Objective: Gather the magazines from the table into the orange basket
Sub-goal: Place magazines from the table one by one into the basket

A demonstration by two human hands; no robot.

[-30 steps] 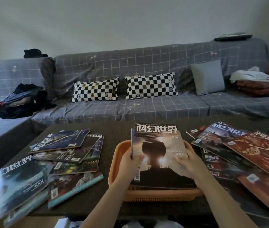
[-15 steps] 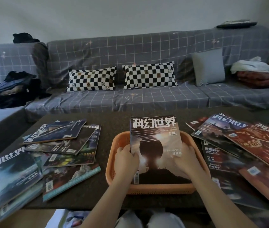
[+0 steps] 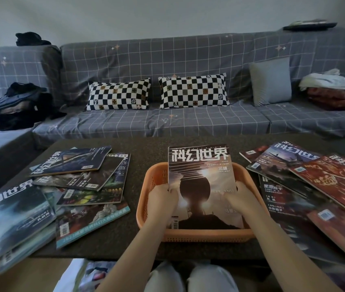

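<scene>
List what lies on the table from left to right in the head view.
Left pile of magazines → left hand → held magazine, standing in the orange basket → right hand → right pile of magazines.

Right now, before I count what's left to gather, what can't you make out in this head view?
- Basket floor: hidden by the magazine held by the left hand and right hand; whether others lie under it is unknown.
- Left pile: overlapping covers hide the count; nearest ones blurred and cut by the frame's left edge.
- Right pile: overlapped, blurred, cut by the right edge.
</scene>
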